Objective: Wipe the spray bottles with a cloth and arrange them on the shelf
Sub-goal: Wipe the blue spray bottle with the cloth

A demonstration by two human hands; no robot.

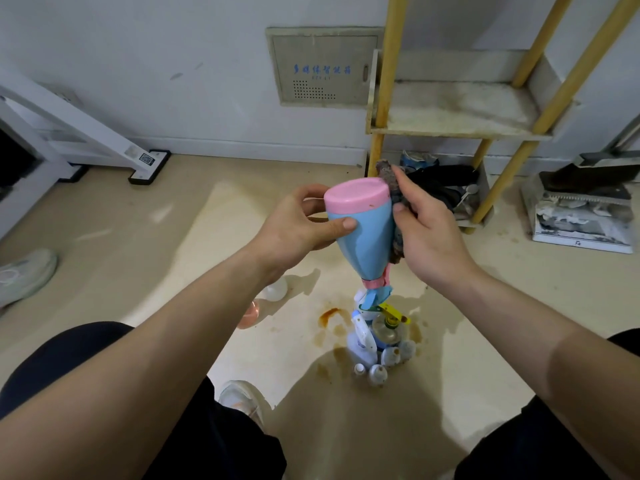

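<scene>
An inverted, opaque blue spray bottle [367, 237] is gripped mid-frame by the left hand [294, 226]. A dark cloth [388, 174] is clutched against its side by the right hand [429, 233].

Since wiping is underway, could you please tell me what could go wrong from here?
The blue plastic spray bottle with a pink base is gripped upside down by the left hand, above the cluster of small bottles on the floor; a slip could topple them. The right hand pressing the dark grey cloth might encourage that slip. The white shelf board looks grimy and could re-soil a cleaned bottle.
</scene>
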